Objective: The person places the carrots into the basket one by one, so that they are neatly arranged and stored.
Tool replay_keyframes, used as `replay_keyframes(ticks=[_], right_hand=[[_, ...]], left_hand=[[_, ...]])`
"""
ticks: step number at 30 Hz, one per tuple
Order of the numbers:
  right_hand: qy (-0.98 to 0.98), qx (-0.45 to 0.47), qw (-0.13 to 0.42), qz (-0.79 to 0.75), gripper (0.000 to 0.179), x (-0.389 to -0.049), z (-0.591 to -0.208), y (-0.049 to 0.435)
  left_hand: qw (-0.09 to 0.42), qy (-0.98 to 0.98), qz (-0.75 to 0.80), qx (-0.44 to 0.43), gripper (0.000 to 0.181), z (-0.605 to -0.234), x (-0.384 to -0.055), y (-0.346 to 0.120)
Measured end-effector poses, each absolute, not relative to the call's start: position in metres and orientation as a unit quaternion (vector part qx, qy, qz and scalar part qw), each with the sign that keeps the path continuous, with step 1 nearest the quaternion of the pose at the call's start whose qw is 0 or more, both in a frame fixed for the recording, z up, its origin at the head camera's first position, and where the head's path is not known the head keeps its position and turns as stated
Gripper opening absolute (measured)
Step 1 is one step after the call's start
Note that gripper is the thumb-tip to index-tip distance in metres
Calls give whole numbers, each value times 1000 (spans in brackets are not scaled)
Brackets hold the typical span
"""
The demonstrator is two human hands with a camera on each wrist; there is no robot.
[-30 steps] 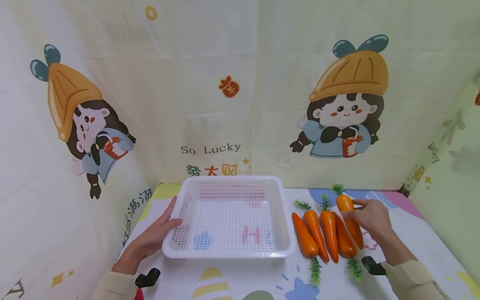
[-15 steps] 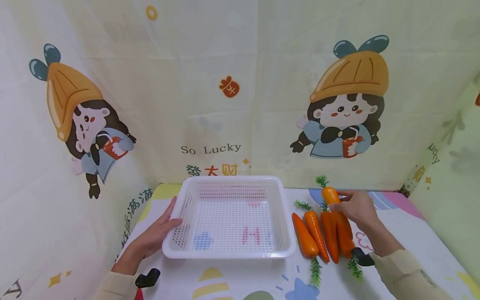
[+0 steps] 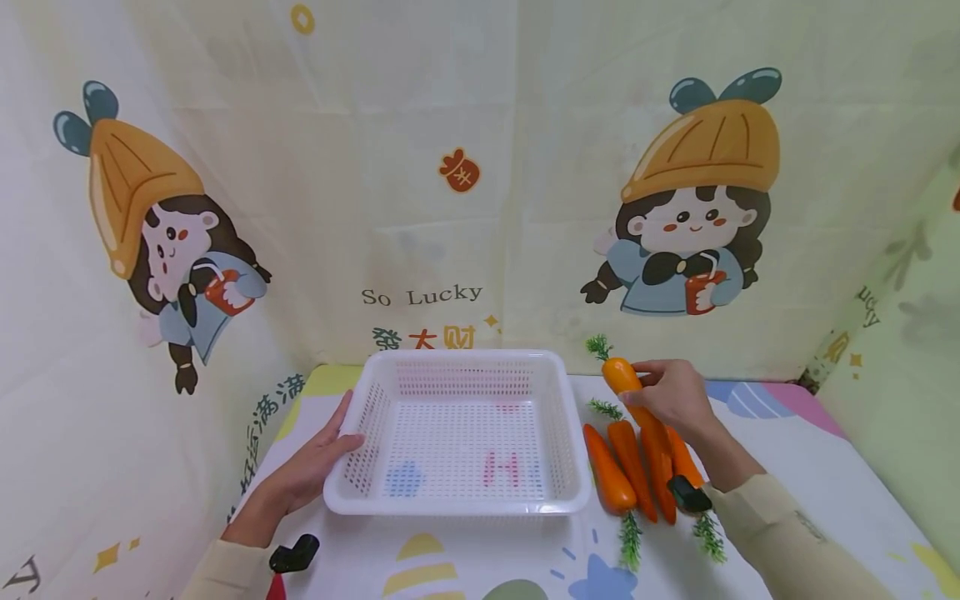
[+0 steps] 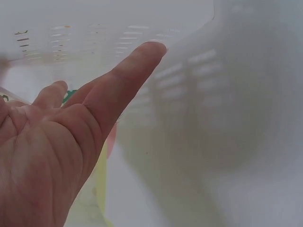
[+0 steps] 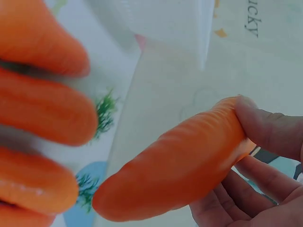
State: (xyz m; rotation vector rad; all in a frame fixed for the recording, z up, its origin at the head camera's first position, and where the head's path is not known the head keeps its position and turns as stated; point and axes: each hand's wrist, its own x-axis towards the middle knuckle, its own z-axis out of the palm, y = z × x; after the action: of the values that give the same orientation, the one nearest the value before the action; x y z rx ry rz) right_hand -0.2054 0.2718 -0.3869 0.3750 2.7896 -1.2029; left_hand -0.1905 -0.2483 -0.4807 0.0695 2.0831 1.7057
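Observation:
My right hand [image 3: 677, 400] pinches an orange carrot [image 3: 622, 375] with a leafy green top near its thick end. This carrot is tilted over several other carrots [image 3: 609, 471] and partly hides them; in the right wrist view the held carrot [image 5: 175, 165] sits between thumb and fingers. My left hand [image 3: 311, 467] holds the left rim of a white perforated plastic basket [image 3: 457, 506], the thumb lying over the rim and the fingers along the outside. In the left wrist view, the left hand [image 4: 71, 132] is against the basket wall [image 4: 47, 45]. No carrot is visible inside the basket.
The table is covered by a white cloth [image 3: 810, 500] with colourful prints. A printed fabric backdrop [image 3: 540, 208] rises behind and at both sides. The loose carrots lie side by side, close to the basket's right wall, with tops pointing both ways.
My right hand has carried its carrot leftward and slightly up from the right end of the row, over the others toward the basket. My left hand and the basket have stayed in place.

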Motion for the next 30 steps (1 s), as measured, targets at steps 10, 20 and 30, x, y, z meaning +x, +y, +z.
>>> replay_keyframes(ticks=[10, 20, 30], right_hand=[[905, 89, 42, -414, 62, -224, -371, 235], [903, 27, 42, -426, 57, -232, -371, 204], [910, -1, 36, -414, 51, -238, -374, 179]], left_hand=[[215, 758, 615, 18, 82, -477, -195, -251], [214, 763, 609, 9, 81, -476, -192, -254], [218, 761, 611, 15, 82, -480, -189, -250]])
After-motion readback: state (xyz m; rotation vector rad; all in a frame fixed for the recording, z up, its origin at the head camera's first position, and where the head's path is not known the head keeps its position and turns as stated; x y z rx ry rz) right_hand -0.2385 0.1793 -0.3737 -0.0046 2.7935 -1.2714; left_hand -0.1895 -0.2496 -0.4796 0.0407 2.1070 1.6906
